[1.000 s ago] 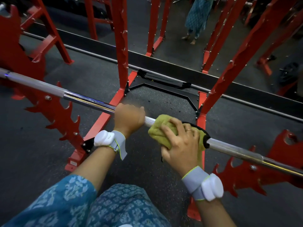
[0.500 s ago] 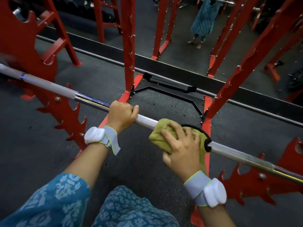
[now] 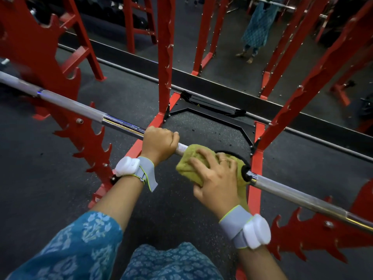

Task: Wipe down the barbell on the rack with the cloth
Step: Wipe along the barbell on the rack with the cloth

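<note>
1. The barbell (image 3: pixel 76 107) lay across the red rack (image 3: pixel 66 83), running from the far left to the near right in front of us.
2. Our left hand (image 3: pixel 159 143) was clamped round the middle of the bar, fingers curled together over the top, just left of the cloth.
3. Our right hand (image 3: pixel 217 178) held the green cloth (image 3: pixel 189 161) against the bar. Its fingers were spread apart and curled over the cloth, with the thumb on the near side. A flap of cloth hung below the hand.
4. A black collar (image 3: pixel 245 175) sat on the bar, touching the right edge of the cloth.
5. We judged the wipe to be under way, with the long stretches to the left and right not yet reached.
6. Pushing right could snag or bunch the cloth against the collar, leaving that patch dirty.
7. The hanging flap could drag the cloth out of our grip if the fingers loosened. The bar could also roll on the rack if the left hand let go.
</note>
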Tool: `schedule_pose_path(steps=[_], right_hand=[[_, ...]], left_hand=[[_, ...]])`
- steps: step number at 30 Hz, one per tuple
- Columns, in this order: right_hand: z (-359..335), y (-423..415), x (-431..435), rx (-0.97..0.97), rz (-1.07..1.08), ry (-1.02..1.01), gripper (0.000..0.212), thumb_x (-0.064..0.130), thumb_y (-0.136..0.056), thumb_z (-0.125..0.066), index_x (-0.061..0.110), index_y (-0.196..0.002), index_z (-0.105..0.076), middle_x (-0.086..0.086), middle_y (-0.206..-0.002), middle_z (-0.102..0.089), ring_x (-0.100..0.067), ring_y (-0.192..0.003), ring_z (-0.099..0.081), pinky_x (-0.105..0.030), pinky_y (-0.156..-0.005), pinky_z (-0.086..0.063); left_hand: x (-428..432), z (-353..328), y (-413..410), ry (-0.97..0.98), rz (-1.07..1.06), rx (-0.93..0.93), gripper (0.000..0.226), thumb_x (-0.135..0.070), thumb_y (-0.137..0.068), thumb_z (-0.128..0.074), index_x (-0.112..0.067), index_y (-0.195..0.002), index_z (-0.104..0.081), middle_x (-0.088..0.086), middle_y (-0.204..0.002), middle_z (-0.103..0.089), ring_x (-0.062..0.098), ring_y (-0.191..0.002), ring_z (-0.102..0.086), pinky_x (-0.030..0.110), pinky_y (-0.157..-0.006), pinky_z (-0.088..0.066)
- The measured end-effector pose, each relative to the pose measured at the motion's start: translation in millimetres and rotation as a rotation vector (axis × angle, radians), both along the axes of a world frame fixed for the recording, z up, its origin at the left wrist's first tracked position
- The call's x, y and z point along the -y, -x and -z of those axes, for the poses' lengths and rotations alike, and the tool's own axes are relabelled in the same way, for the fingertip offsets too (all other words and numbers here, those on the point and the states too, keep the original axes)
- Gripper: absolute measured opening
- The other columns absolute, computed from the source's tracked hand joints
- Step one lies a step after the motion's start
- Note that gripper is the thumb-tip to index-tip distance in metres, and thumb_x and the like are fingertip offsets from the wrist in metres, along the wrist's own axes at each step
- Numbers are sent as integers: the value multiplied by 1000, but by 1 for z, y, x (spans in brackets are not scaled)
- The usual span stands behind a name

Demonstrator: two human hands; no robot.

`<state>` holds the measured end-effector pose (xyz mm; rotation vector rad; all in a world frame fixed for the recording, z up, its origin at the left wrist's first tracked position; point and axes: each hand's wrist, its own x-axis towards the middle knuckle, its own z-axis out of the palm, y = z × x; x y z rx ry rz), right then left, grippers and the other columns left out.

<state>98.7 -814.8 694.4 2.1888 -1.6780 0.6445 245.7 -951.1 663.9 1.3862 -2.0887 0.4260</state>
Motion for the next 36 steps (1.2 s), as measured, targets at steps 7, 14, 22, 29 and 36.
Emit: schedule_pose_path(steps=[7, 14, 22, 29, 36], right_hand=[[-19, -18, 22, 116, 187, -58, 50, 31, -50, -68, 24, -100, -64, -6, -110, -61, -34, -82, -54, -39, -66, -38], [-7, -13, 10, -28, -49, -47, 61, 26, -43, -77, 27, -104, -67, -1, -119, -61, -33, -90, -53, -36, -71, -32], [-21, -12, 21, 157, 260, -54, 45, 32, -53, -60, 26, -98, -65, -3, -107, -61, -33, -82, -54, -37, -67, -33], [-13, -9, 4, 1, 23, -85, 52, 30, -51, -64, 29, -103, -66, 3, -117, -59, -29, -87, -50, -35, -68, -30], [-24, 2, 17, 157, 242, -59, 38, 32, -58, -55, 27, -93, -67, 3, -100, -62, -31, -78, -55, -33, -64, -27]], left_hand=[[-1, -2, -1, -16, 10, 29, 51, -25, -80, -36, -9, -34, -52, 9, -37, -51, 25, -30, -46, 20, -46, -33], [0, -2, -1, -60, 2, 13, 51, -25, -80, -37, -7, -35, -54, 8, -37, -51, 24, -31, -47, 20, -48, -33], [-3, -2, 0, -84, 16, -6, 51, -25, -80, -36, -8, -36, -54, 8, -37, -51, 24, -32, -46, 23, -48, -32], [-5, -6, -5, -91, 75, -23, 55, -29, -83, -35, -7, -39, -57, 11, -40, -53, 27, -36, -51, 25, -48, -34], [-2, -10, -3, -126, 20, 46, 69, -38, -96, -30, -4, -43, -57, 15, -45, -56, 31, -41, -55, 28, -50, -33]])
